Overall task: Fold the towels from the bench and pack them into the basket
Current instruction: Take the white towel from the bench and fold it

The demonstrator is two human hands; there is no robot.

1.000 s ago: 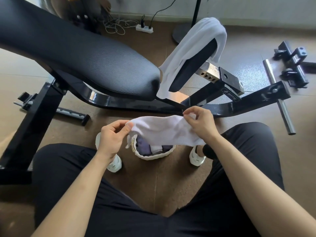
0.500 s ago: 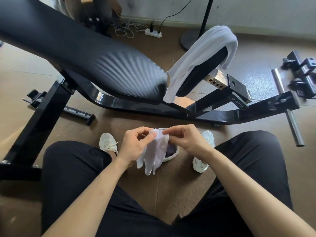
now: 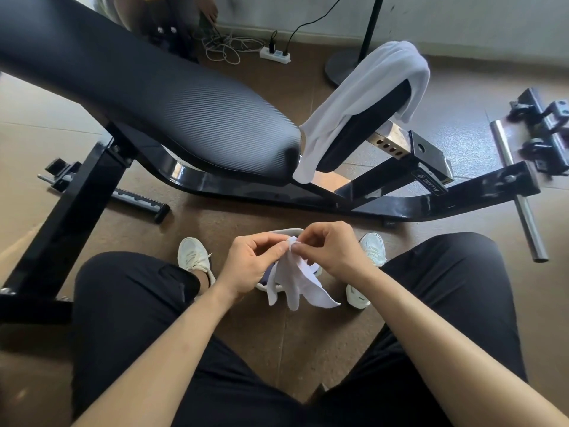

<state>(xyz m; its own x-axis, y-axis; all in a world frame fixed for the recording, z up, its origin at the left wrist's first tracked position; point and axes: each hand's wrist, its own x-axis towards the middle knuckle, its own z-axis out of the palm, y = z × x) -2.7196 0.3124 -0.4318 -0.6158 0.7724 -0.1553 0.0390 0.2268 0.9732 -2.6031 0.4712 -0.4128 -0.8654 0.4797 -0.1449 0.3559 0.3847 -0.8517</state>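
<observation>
White towel: top edge is pinched by left hand and right hand, hung beneath both. Corners are best aligned before lowering into basket underneath.

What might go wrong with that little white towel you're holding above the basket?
The left hand and right hand pinch only the top of the small towel, so it hangs bunched and may fold crooked. Its loose ends dangle near the basket rim; if it slips, it might land on the floor. The big towel draped over the bench pad hangs lower on one side and could slide off.
</observation>
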